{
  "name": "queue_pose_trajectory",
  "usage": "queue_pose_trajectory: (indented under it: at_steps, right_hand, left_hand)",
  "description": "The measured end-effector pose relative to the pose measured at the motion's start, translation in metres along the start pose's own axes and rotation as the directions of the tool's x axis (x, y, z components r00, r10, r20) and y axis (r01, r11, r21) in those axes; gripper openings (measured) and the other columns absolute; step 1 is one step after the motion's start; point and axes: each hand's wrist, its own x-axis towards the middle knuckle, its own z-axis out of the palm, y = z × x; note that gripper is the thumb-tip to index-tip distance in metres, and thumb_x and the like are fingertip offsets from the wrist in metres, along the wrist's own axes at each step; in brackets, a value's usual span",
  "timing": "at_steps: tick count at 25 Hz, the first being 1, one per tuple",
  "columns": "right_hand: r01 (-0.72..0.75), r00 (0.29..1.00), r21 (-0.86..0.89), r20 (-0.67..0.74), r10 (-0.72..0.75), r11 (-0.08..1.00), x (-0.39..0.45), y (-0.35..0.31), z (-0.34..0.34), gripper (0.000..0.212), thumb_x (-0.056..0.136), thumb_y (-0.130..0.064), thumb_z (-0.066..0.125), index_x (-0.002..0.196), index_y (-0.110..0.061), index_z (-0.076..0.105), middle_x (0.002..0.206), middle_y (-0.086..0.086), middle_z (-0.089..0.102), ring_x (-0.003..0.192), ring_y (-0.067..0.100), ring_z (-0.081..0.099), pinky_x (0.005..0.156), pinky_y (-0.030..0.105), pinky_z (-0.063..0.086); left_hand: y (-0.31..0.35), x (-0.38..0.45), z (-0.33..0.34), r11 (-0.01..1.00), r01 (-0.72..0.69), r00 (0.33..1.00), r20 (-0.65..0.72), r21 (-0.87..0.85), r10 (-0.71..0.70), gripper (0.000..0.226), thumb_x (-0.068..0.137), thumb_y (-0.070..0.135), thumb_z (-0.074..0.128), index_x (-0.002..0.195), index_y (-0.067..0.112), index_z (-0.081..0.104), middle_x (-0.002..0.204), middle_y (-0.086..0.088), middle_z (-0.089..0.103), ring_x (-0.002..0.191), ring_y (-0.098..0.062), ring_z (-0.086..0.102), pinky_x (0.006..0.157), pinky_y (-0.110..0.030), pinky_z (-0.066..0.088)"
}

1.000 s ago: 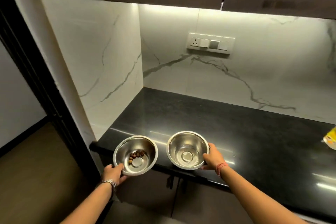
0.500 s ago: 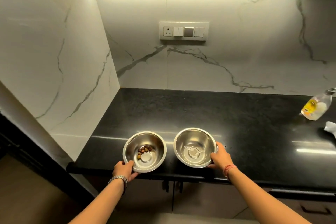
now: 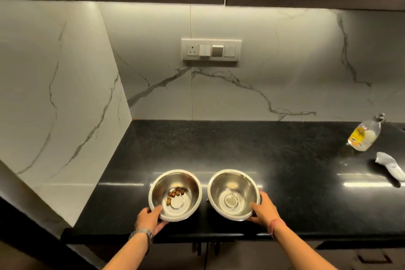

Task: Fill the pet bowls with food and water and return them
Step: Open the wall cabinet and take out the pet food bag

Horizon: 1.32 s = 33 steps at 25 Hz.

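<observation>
Bowls: two round steel bowls stand side by side, mouths up, near the front edge of the black worktop (image 3: pixel 252 151); round, so neither has a long axis.
Left bowl (image 3: pixel 175 195): holds a few brown kibble pieces (image 3: pixel 174 193) on its floor, left of centre.
Right bowl (image 3: pixel 234 194): shiny inside; whether it holds water I cannot tell.
Left hand (image 3: pixel 149 220): grips the left bowl's near rim, thumb over the lip inside, fingers curled beneath; watch (image 3: pixel 142 233) on the wrist.
Right hand (image 3: pixel 264 210): grasps the right bowl's near right rim, thumb inside; red thread (image 3: pixel 276 224) on the wrist.
Bottle (image 3: pixel 365 135): clear, yellow label, tilted, far right of the worktop.
Cloth (image 3: pixel 390 165): white, crumpled, just in front of the bottle.
Wall: marble, with a switch panel (image 3: pixel 211 51).
</observation>
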Motion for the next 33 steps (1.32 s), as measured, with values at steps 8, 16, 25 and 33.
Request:
queue_pose_trajectory:
  at_steps: [8,16,25,33]
  right_hand:
    - [0.169,0.986,-0.484,0.083,-0.147,0.859,0.007,-0.053,-0.033,0.085,0.087,-0.046,0.064,0.151,-0.015,0.017,0.143,0.017,0.049,0.132,0.03,0.048,0.104,0.029,0.039]
    - [0.597,0.766,-0.516,0.142,-0.627,0.613,-0.031,-0.254,-0.052,0.087,0.087,-0.037,0.068,0.153,-0.013,0.017,0.157,0.009,0.029,0.142,0.025,0.035,0.114,0.031,0.028]
    - [0.784,0.321,-0.601,0.177,-0.93,0.156,-0.114,-0.383,-0.034,0.084,0.089,-0.039,0.064,0.153,-0.024,0.012,0.163,0.004,0.011,0.144,0.033,0.03,0.112,0.047,0.038]
    - [0.768,0.304,-0.625,0.164,-0.939,0.14,-0.155,-0.398,-0.056,0.085,0.089,-0.033,0.065,0.153,-0.026,0.011,0.164,-0.001,0.005,0.143,0.03,0.031,0.111,0.044,0.041]
  left_hand:
    - [0.073,-0.025,-0.006,0.837,-0.355,0.822,-0.288,0.416,0.491,0.026,0.08,0.016,0.071,0.105,0.007,0.068,0.126,-0.025,0.053,0.116,-0.041,0.051,0.106,-0.045,0.038]
    - [0.227,-0.111,0.092,0.662,-0.735,0.678,0.177,0.147,0.714,0.014,0.092,0.018,0.059,0.105,0.013,0.061,0.096,-0.007,0.064,0.097,-0.028,0.061,0.078,-0.036,0.051]
    - [0.378,-0.222,0.193,0.765,-0.449,0.594,0.484,-0.463,0.642,0.042,0.094,0.032,0.055,0.133,0.017,0.049,0.132,0.0,0.049,0.121,-0.026,0.052,0.091,-0.037,0.047]
    - [0.412,-0.249,0.195,0.723,-0.254,0.659,0.432,-0.642,0.615,0.043,0.101,0.045,0.032,0.098,0.008,0.052,0.134,-0.01,0.056,0.123,-0.026,0.054,0.091,-0.037,0.047]
